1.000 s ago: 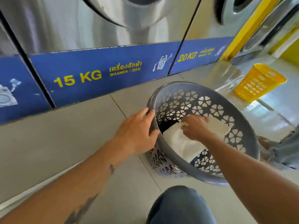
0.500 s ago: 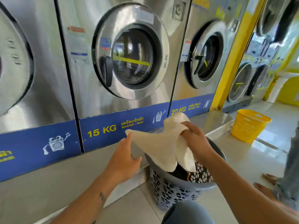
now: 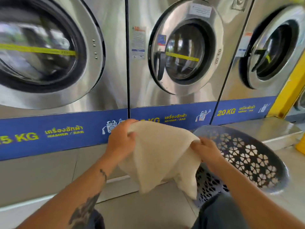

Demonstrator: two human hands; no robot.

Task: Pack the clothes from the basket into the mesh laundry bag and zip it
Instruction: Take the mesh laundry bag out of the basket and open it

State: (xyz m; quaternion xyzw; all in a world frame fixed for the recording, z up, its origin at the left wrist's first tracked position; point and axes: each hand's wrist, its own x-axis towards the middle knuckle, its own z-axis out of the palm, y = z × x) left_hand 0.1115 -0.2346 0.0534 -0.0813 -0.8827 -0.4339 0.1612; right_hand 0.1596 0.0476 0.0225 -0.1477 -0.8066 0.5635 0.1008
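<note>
I hold a cream, mesh-textured fabric piece in the air with both hands, left of the basket. My left hand grips its upper left edge and my right hand pinches its right edge. The fabric hangs down in two loose points over the floor. The grey plastic laundry basket, with flower-shaped holes, stands on the floor at the right, tilted toward me. My right arm and the fabric hide its contents.
A row of steel front-loading washers with shut doors fills the back, above a blue label strip. A raised tiled step runs below them. A yellow object shows at the right edge. My knee in jeans is at the bottom.
The cream fabric has come out of the basket and moved left. My left hand, earlier on the basket rim and then open, now grips the fabric's left edge. The view has tilted upward.
</note>
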